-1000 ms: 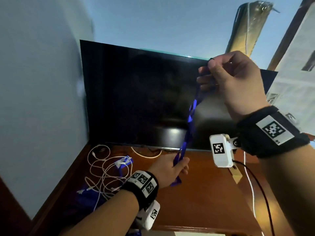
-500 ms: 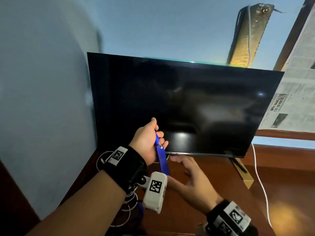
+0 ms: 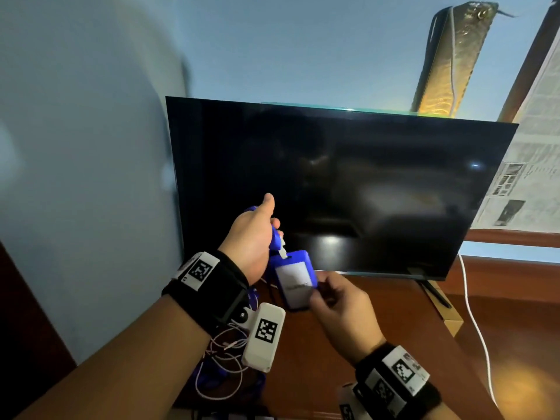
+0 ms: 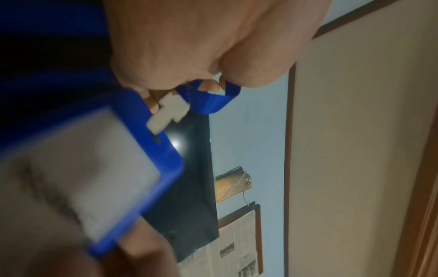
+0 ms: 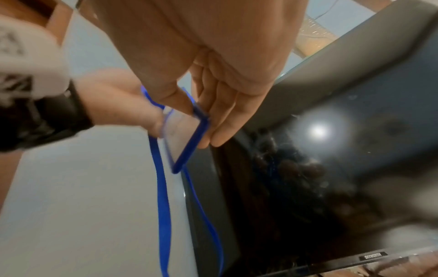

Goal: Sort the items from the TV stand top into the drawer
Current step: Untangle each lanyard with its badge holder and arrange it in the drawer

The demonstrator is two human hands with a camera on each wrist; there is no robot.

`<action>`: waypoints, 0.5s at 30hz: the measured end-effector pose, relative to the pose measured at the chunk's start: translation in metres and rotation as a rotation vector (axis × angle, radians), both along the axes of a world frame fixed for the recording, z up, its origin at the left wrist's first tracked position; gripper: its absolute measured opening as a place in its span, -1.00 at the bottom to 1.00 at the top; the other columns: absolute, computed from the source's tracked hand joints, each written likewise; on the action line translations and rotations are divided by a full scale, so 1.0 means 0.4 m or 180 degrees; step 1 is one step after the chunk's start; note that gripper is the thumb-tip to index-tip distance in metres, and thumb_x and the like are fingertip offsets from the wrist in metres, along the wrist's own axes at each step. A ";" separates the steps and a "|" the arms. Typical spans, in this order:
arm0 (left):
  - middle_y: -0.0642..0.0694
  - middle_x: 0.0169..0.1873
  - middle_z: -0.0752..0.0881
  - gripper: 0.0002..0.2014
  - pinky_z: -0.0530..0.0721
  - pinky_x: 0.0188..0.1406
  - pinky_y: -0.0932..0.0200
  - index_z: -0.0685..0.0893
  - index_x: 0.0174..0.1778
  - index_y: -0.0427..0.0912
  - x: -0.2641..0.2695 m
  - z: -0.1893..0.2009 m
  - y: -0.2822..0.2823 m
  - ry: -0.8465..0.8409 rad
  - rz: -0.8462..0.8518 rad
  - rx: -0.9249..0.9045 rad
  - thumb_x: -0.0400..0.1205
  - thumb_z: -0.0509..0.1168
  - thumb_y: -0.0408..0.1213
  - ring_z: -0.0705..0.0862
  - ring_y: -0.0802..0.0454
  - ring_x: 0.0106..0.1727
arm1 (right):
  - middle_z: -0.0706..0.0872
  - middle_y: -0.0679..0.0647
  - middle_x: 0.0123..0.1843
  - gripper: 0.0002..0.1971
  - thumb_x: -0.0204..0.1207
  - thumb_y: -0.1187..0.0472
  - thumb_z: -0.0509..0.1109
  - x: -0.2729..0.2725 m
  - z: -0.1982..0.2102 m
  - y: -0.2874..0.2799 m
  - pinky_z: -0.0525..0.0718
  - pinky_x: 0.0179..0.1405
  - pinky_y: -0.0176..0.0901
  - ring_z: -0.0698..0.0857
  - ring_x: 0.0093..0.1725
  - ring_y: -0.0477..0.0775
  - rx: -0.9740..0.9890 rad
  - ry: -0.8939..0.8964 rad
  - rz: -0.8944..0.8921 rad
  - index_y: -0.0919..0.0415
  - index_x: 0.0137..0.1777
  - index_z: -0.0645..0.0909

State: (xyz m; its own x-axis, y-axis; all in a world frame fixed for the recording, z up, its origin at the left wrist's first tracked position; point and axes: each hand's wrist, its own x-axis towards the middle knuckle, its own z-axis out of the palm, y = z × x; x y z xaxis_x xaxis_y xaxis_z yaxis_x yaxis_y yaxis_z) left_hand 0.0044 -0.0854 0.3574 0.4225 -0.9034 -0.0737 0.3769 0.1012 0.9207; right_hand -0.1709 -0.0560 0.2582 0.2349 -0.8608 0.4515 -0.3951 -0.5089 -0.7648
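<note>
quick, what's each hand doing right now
Left hand: grips the blue lanyard at its top.
Right hand: pinches the blue badge holder.

The right hand (image 3: 339, 310), spread open over the TV stand (image 3: 378, 322) half a second ago, now pinches the lower corner of the blue badge holder (image 3: 292, 280), which was out of sight then. The left hand (image 3: 251, 237), gripping the lanyard (image 5: 163, 206), sits a little higher, with the strap bunched in its fist
</note>
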 end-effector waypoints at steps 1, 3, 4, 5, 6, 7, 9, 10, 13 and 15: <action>-0.03 -0.45 0.57 -0.63 0.52 -0.33 0.14 0.53 -0.25 -0.13 0.017 0.005 0.008 -0.0128 -0.0052 -0.0091 0.77 0.32 0.03 0.50 0.05 -0.46 | 0.83 -0.32 -0.14 -0.79 0.57 0.30 0.51 -0.014 0.010 -0.008 0.71 -0.15 -0.24 0.78 -0.16 -0.29 -0.0006 -0.0092 -0.0113 -0.08 0.03 0.74; -0.03 -0.44 0.59 -0.65 0.60 -0.36 0.18 0.55 -0.24 -0.09 0.067 0.014 0.023 -0.0386 -0.0175 -0.0274 0.81 0.26 0.00 0.56 0.09 -0.48 | 0.79 -0.39 -0.24 -0.77 0.61 0.36 0.48 -0.051 0.036 -0.017 0.56 -0.21 -0.47 0.72 -0.23 -0.36 -0.0109 -0.0260 -0.0300 -0.04 -0.09 0.66; -0.01 -0.45 0.60 -0.66 0.67 -0.34 0.18 0.57 -0.24 -0.08 0.101 0.014 0.026 -0.0525 -0.0194 -0.0316 0.82 0.25 -0.01 0.58 0.12 -0.48 | 0.79 -0.34 -0.23 -0.78 0.63 0.37 0.45 -0.072 0.049 -0.021 0.54 -0.18 -0.48 0.73 -0.20 -0.35 -0.0144 -0.0342 -0.0340 -0.02 -0.07 0.65; -0.01 -0.45 0.60 -0.66 0.70 -0.30 0.17 0.60 -0.23 -0.07 0.139 0.012 0.026 -0.0711 -0.0117 -0.0302 0.82 0.24 -0.01 0.58 0.13 -0.47 | 0.82 -0.27 -0.17 -0.82 0.67 0.34 0.43 -0.094 0.063 -0.024 0.59 -0.12 -0.40 0.75 -0.13 -0.28 -0.0153 -0.0378 -0.0361 0.00 0.00 0.67; -0.03 -0.46 0.59 -0.66 0.71 -0.28 0.16 0.65 -0.22 -0.09 0.183 0.004 0.020 -0.0953 0.0061 -0.0223 0.82 0.24 -0.01 0.57 0.13 -0.47 | 0.83 -0.17 -0.09 -0.86 0.69 0.31 0.41 -0.115 0.074 -0.027 0.64 -0.07 -0.30 0.77 -0.07 -0.20 -0.0173 -0.0381 -0.0380 0.03 0.07 0.69; -0.05 -0.49 0.58 -0.65 0.71 -0.31 0.17 0.71 -0.18 -0.13 0.232 -0.011 0.008 -0.1219 0.0260 -0.0074 0.82 0.24 -0.02 0.56 0.12 -0.48 | 0.84 -0.10 -0.05 -0.87 0.70 0.28 0.40 -0.134 0.087 -0.030 0.68 -0.06 -0.23 0.78 -0.06 -0.13 -0.0208 -0.0372 -0.0402 0.04 0.12 0.70; -0.03 -0.62 0.61 -0.59 0.68 -0.51 0.24 0.79 -0.04 -0.34 0.324 -0.050 -0.021 -0.1667 0.0424 0.0433 0.82 0.26 -0.04 0.56 0.11 -0.60 | 0.84 -0.07 -0.08 -0.86 0.71 0.26 0.40 -0.162 0.111 -0.040 0.70 -0.08 -0.18 0.77 -0.12 -0.10 -0.0275 -0.0377 -0.0435 0.02 0.15 0.71; -0.02 -0.64 0.64 -0.52 0.67 -0.56 0.24 0.79 0.02 -0.44 0.357 -0.068 -0.029 -0.1903 0.0332 0.0773 0.80 0.27 -0.01 0.57 0.08 -0.64 | 0.84 -0.10 -0.11 -0.85 0.72 0.25 0.40 -0.167 0.129 -0.042 0.71 -0.11 -0.18 0.77 -0.14 -0.12 -0.0295 -0.0372 -0.0436 -0.01 0.16 0.71; -0.14 -0.34 0.84 -0.28 0.77 -0.19 0.03 0.81 -0.01 -0.39 0.375 -0.093 -0.010 -0.3404 -0.0168 0.1959 0.73 0.16 0.31 0.75 -0.09 -0.33 | 0.84 -0.17 -0.11 -0.87 0.73 0.20 0.39 -0.159 0.182 -0.042 0.72 -0.11 -0.18 0.77 -0.15 -0.16 -0.0327 -0.0241 -0.0302 -0.03 0.17 0.71; -0.23 0.09 0.83 -0.17 0.70 0.06 -0.02 0.73 0.19 -0.30 0.332 -0.099 0.006 -0.4478 -0.0023 0.2077 0.65 0.05 0.48 0.78 -0.20 0.07 | 0.85 -0.12 -0.09 -0.89 0.74 0.11 0.39 -0.137 0.211 -0.040 0.77 -0.08 -0.03 0.79 -0.10 -0.09 -0.0346 -0.0113 -0.0194 -0.05 0.19 0.71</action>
State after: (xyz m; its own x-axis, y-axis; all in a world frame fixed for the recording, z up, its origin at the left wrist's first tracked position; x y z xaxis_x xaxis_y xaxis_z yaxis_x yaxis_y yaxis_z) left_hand 0.1371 -0.0831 0.3179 0.4824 -0.8759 -0.0028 -0.8012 -0.4426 0.4027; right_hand -0.2255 -0.0718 0.3426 0.1658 -0.8185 0.5500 -0.4014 -0.5655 -0.7205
